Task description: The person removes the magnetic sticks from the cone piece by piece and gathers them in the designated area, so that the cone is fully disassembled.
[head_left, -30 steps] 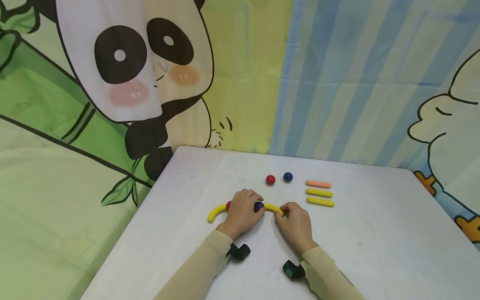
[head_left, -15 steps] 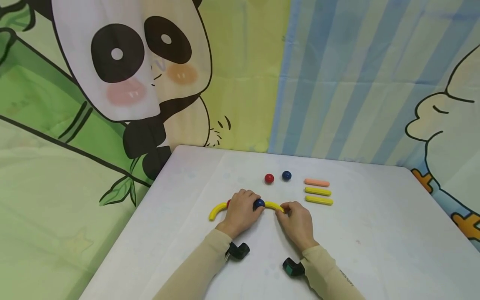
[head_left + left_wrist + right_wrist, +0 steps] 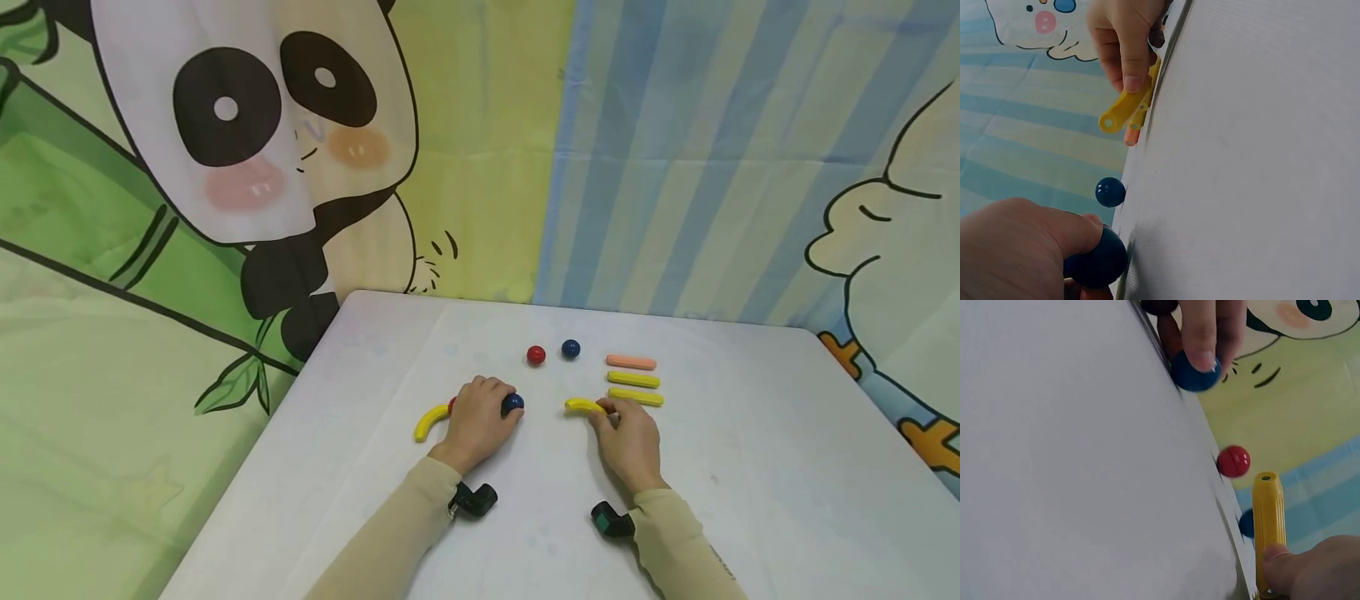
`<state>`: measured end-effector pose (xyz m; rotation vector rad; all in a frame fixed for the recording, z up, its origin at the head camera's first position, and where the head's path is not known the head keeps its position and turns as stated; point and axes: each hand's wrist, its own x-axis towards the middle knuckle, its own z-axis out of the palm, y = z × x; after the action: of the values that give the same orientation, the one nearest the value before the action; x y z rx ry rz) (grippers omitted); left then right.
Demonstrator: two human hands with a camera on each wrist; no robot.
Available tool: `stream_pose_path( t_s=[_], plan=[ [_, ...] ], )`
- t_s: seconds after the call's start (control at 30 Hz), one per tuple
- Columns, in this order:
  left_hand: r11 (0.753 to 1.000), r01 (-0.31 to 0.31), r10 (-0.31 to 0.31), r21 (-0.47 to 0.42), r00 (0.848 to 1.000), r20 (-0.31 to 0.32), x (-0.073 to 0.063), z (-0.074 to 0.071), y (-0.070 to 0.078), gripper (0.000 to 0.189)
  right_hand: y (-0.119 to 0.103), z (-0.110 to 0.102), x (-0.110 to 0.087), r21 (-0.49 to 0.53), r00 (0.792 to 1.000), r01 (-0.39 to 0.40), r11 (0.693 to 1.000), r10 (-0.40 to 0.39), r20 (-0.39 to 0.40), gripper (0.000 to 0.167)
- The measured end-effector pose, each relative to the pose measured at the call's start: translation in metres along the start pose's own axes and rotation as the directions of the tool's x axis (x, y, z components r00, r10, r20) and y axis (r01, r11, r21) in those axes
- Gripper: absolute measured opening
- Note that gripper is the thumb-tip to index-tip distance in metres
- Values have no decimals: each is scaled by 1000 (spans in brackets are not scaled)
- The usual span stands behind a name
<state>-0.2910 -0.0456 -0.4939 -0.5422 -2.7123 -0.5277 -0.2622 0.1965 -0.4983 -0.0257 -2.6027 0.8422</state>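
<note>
My left hand point(image 3: 477, 421) holds a blue ball point(image 3: 513, 403) at the table, thumb against its near side. A red ball point(image 3: 452, 406) shows only in part past the back of that hand. From it a curved yellow rod point(image 3: 429, 422) reaches out to the left. Thumb and fingers of my right hand point(image 3: 632, 443) pinch another curved yellow rod point(image 3: 583, 405) at its right end. A gap separates this rod from the blue ball. In the right wrist view, the rod's free end point(image 3: 1267, 477) has a small round socket. What lies under the left palm is hidden.
Farther back are a loose red ball point(image 3: 536, 356) and a blue one point(image 3: 571, 349). An orange straight rod point(image 3: 632, 362) lies in a row with two yellow straight rods point(image 3: 633, 380), just behind my right hand. The white table point(image 3: 765, 433) ends at a printed cloth backdrop.
My right hand has moved right and slightly back, taking the curved yellow rod away from the blue ball it had been against. The left hand keeps its hold on the ball.
</note>
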Motion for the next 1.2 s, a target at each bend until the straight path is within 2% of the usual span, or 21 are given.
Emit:
stream_pose_path(
  t_s=[0.33, 0.63, 0.97, 1.07, 1.2],
  plan=[
    [1000, -3, 3, 0, 1000, -17, -1, -2, 1, 33, 34, -32, 6, -69, 996, -77, 995, 74, -45, 23],
    [1000, -3, 3, 5, 1000, 0, -1, -3, 1, 34, 46, -39, 8, -94, 990, -139, 986, 135, -52, 24],
    [1000, -2, 2, -7, 1000, -3, -2, -1, 0, 34, 46, -38, 7, -65, 988, -129, 990, 122, -93, 27],
    [1000, -4, 4, -11, 1000, -5, -1, -1, 0, 35, 40, -37, 7, -34, 981, -137, 990, 131, -146, 26],
    [1000, -21, 22, -21, 1000, 17, -1, -2, 1, 38, 28, -29, 5, -1, 970, -57, 998, 55, -236, 18]
  ],
)
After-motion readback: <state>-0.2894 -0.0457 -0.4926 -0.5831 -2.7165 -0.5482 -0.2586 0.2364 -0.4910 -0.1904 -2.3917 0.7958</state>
